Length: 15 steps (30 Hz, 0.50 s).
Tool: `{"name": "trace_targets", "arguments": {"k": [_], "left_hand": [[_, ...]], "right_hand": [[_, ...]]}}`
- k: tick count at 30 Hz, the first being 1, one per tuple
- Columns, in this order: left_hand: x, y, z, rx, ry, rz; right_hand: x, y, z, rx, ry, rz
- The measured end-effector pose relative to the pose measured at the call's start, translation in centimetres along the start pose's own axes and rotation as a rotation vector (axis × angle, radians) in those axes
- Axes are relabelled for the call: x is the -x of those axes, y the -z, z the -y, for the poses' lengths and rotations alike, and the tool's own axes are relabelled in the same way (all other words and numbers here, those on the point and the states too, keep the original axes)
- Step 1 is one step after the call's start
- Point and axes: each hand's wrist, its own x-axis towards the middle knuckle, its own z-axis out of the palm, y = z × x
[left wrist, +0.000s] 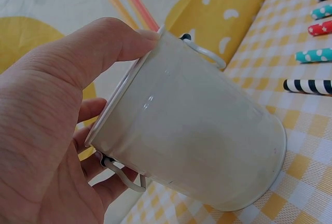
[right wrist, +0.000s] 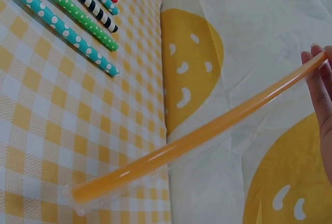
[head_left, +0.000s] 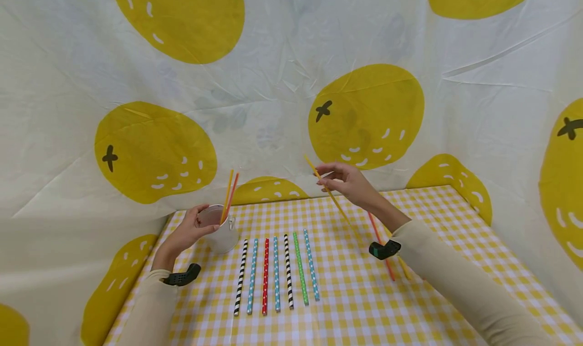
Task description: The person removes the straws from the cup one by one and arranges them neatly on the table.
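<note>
At the left of the table my left hand (head_left: 193, 230) grips the rim of a white metal bucket (left wrist: 192, 125) with small side handles. An orange straw (head_left: 227, 197) and a red straw (head_left: 233, 193) stick up out of the bucket. My right hand (head_left: 344, 182) is raised above the table and pinches an orange straw (right wrist: 197, 136) in a clear wrapper near its upper end. That straw slants down to the right in the head view. Between the hands lies a row of several patterned paper straws (head_left: 276, 272), striped or dotted in black, blue, red and green.
Under my right forearm lie a red straw (head_left: 389, 269) and an orange straw (head_left: 404, 269), partly hidden by the sleeve. A yellow-checked cloth (head_left: 346, 305) covers the table. Behind it hangs a pale sheet (head_left: 268, 83) printed with large yellow fruit.
</note>
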Motion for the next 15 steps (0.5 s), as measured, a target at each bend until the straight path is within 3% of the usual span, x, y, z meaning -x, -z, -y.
{"name": "trace_targets", "arguments": {"k": [5,11,15], "left_hand": [[-0.1,0.0,0.1,0.001,0.002,-0.003],[0.3,-0.1,-0.8,0.003,0.006,0.001],[0.1,-0.1,0.0,-0.004,0.0,-0.001]], "right_hand": [[0.4,0.4,0.0,0.003,-0.012,0.026],[0.9,1.0,0.0,0.002,-0.05,0.036],[1.4,1.5,0.2,0.064,-0.098,0.047]]}}
